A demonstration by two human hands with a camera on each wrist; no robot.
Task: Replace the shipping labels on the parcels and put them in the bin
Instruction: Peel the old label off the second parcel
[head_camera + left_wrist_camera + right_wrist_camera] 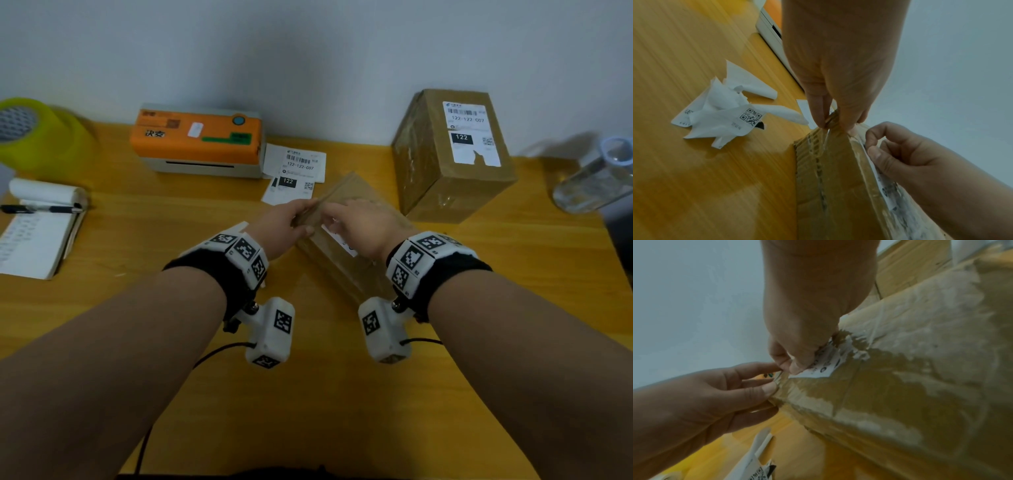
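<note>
Parcel (346, 246) lies mid-surface, tilted, its old label (824, 365) half torn. Right hand (363, 226) fingers pinch the label's edge; left hand (287, 222) fingers grip the parcel's corner. Best peel low and slow, bracing firmly, to avoid further tearing.

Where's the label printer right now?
Head view: the orange label printer sits at the table's back left, against the wall, with loose printed labels just right of it.

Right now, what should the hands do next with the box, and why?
Probably the right hand should peel its pinched label remnant off, while the left hand steadies the box corner. White scraps remain stuck.
</note>
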